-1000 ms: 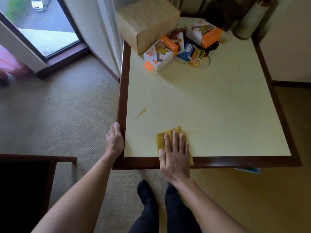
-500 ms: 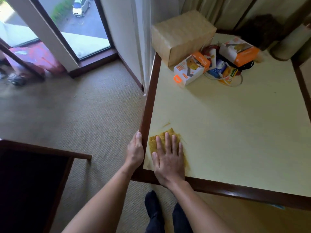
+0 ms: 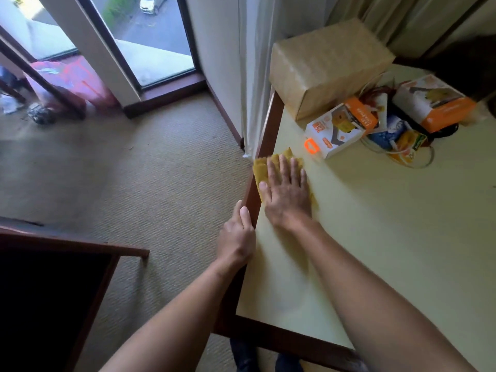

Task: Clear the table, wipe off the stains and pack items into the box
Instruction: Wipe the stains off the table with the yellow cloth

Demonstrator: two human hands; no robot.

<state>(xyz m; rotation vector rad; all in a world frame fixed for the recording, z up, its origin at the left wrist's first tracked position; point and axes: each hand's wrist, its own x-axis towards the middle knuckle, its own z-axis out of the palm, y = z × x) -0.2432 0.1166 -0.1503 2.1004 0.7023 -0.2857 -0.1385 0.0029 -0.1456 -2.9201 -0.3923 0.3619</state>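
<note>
Just at left rim of table [image 3: 264, 135], right hand [image 3: 288, 194] flat on yellow cloth [image 3: 261, 167]; left hand [image 3: 236, 237] relaxed against that rim.

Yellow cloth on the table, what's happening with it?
A person is wiping the pale yellow table. Their right hand presses flat on the mustard-yellow cloth near the table's left edge, while the left hand rests against its dark wooden rim. A brown cardboard box and orange-and-white cartons sit at the far end, not yet packed.
</note>
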